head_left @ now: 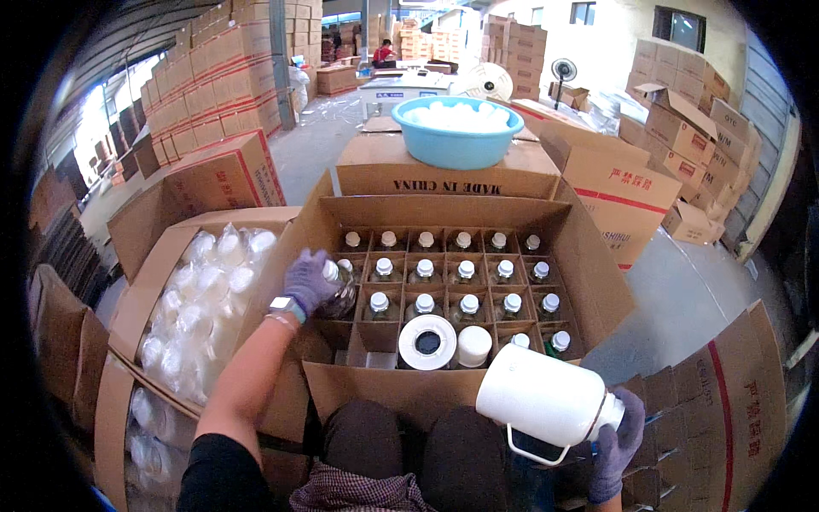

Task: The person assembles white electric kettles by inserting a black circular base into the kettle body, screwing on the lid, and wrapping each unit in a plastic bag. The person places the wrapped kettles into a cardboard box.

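My left hand (309, 282), in a grey glove, is closed round a clear bottle with a white cap (339, 294) at the left side of a divided carton (444, 209). My right hand (618, 444), also gloved, grips the narrow neck of a white jug (542, 394). The jug lies tilted on its side over the carton's near right corner, its wire-like handle hanging below. Clear bottles with white caps (424, 271) stand upright in the carton's compartments. Among them at the near side are a white round container with a dark opening (427, 343) and a white cap-like piece (474, 346).
A blue basin (456, 141) heaped with white pieces stands beyond the carton. On the left, an open carton (128, 333) holds several clear-wrapped white items (192, 299). More cartons (614, 188) stand at the right, with flattened cardboard (725, 410) nearby. Far off sits a person in red (384, 55).
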Demonstrator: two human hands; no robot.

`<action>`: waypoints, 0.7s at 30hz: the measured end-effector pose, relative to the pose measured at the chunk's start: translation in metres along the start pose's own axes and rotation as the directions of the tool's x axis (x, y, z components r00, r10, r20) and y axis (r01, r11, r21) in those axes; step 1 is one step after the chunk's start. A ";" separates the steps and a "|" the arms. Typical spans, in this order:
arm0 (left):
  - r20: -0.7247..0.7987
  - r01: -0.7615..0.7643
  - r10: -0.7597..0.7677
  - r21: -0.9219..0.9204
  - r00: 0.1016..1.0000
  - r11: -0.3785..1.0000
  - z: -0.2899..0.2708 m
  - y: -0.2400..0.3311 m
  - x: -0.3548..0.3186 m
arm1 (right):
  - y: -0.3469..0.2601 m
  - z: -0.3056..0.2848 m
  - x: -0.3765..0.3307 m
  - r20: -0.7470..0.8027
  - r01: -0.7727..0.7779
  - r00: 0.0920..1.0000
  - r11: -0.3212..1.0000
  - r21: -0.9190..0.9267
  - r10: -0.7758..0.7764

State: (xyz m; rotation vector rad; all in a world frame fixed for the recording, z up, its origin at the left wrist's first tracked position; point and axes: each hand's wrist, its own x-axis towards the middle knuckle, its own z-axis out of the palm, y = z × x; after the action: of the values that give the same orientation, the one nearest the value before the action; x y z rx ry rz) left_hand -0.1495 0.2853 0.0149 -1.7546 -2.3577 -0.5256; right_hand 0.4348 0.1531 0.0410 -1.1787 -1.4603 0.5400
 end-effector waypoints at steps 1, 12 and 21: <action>-0.071 -0.056 0.051 -0.060 0.996 0.997 -0.044 0.009 -0.017 | -0.002 -0.002 0.000 -0.008 -0.007 1.000 0.999 0.033 0.007; 0.159 -0.213 0.341 -0.525 0.926 0.824 -0.234 0.092 -0.245 | -0.089 0.056 -0.008 0.220 -0.094 0.975 0.881 0.464 -0.011; 0.492 0.066 0.226 -0.507 0.841 0.859 -0.161 0.027 -0.376 | -0.069 0.118 -0.023 0.776 -0.141 0.626 0.968 0.209 -0.076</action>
State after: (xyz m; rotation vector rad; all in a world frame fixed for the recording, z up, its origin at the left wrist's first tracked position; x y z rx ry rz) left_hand -0.0236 -0.1038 0.0460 -2.5181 -2.6462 -0.7866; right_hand 0.2981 0.1385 0.0567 -0.7688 -2.0194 1.3562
